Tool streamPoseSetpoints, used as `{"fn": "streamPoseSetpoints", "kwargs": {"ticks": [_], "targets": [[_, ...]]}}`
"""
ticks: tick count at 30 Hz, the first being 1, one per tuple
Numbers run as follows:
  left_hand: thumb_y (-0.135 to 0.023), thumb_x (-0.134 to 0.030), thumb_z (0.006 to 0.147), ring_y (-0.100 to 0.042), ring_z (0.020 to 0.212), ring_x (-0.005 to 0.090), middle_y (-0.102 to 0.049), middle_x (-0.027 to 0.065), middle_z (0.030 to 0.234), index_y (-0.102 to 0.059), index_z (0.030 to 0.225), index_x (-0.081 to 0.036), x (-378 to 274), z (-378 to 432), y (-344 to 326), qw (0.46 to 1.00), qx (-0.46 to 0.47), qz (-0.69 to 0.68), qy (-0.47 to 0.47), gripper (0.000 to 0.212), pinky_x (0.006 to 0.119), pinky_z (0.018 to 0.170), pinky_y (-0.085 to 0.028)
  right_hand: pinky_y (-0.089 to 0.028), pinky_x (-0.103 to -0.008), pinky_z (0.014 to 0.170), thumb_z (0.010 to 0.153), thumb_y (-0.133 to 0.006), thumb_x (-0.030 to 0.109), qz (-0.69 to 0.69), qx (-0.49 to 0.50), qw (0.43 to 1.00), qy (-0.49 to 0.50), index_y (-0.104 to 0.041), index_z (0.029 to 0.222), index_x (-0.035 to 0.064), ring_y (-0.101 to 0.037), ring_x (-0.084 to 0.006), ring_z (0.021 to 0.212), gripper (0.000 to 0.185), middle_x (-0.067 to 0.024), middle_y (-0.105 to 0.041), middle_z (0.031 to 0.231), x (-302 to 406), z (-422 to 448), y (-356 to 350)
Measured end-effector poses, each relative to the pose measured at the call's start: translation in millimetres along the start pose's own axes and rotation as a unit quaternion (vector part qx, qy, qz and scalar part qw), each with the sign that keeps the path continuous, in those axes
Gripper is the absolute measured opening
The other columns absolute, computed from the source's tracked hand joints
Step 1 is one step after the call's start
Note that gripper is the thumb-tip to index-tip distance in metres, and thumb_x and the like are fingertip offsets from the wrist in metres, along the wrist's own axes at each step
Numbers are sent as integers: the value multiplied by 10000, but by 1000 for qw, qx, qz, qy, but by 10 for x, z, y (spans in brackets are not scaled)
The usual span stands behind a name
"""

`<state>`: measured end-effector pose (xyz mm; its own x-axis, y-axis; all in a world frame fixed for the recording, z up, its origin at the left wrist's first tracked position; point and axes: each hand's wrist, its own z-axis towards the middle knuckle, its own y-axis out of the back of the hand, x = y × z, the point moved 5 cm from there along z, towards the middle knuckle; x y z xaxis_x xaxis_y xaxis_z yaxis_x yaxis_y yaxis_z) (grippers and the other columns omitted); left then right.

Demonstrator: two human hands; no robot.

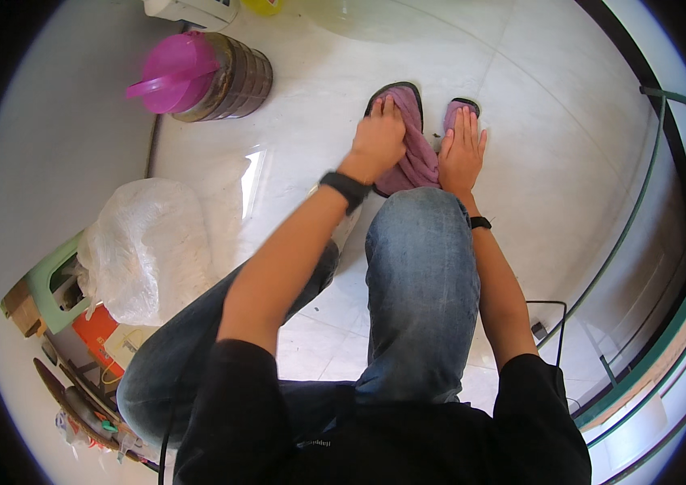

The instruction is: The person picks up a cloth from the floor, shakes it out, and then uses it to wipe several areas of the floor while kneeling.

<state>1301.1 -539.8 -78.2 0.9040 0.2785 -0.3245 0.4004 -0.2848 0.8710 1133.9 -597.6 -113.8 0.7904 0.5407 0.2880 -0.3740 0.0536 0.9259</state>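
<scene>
A purple cloth with a dark border lies bunched on the pale floor in front of my raised knee. My left hand is curled on its left part, two fingertips pressed into the fabric. Beside it, my right hand lies flat on the right part, fingers stretched forward and nearly together. Folds of cloth run between the two hands, and my knee hides some of the near edge. A few dark specks show on the floor between the hands. Each wrist wears a black band.
At the upper left stands a ribbed container with a magenta lid. A white jug is behind it. A filled translucent plastic bag sits left by a green stool. Green metal framing curves along the right.
</scene>
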Motion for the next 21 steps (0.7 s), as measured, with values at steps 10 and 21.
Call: {"fn": "streamPoseSetpoints", "kwargs": {"ticks": [10, 21], "targets": [[-566, -323, 1002, -653, 1088, 290, -701, 171, 1161, -660, 1281, -50, 663, -580, 2522, 973, 156, -114, -129, 401, 389, 974, -490, -255, -491, 1196, 1009, -468, 170, 17, 2, 1000, -6, -489, 1446, 61, -400, -238, 1435, 451, -62, -494, 1509, -43, -9, 38], [-554, -102, 938, -558, 1232, 340, -581, 180, 1346, -593, 1285, -33, 1004, -1553, 1265, 966, 91, 12, -243, 356, 449, 1032, -455, -199, -526, 1203, 1024, -409, 175, 22, 13, 1000, 9, -476, 1464, 66, -382, -251, 1451, 458, -68, -483, 1523, 52, -4, 64]]}}
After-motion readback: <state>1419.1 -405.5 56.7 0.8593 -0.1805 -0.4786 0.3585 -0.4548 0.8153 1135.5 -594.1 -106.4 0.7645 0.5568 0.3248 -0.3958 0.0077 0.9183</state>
